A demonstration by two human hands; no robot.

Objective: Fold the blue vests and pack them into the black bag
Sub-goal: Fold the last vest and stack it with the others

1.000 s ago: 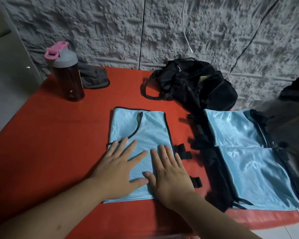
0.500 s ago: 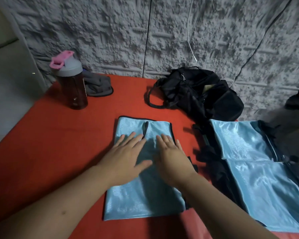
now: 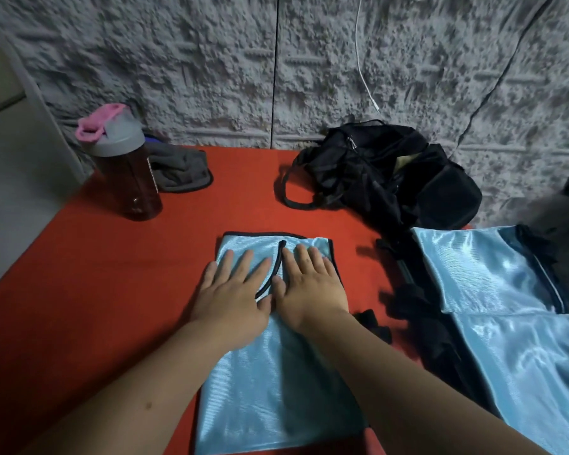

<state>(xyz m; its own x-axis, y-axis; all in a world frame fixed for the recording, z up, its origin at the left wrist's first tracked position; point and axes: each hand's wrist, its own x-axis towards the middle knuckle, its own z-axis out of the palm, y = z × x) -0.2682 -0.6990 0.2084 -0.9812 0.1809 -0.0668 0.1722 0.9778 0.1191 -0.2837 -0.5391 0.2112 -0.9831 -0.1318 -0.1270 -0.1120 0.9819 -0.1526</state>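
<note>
Folded blue vest (image 3: 276,382) flat on red table (image 3: 89,290), near edge; left hand (image 3: 234,290) and right hand (image 3: 309,284) side by side, palms down, fingers straight, pressing its far half. Black bag (image 3: 391,172) beyond at wall; further blue vests (image 3: 506,307) at right; bottle (image 3: 125,165) far left

Right vest pile (image 3: 519,339) cut by frame edge; hands hide middle vest's (image 3: 276,389) collar.
</note>
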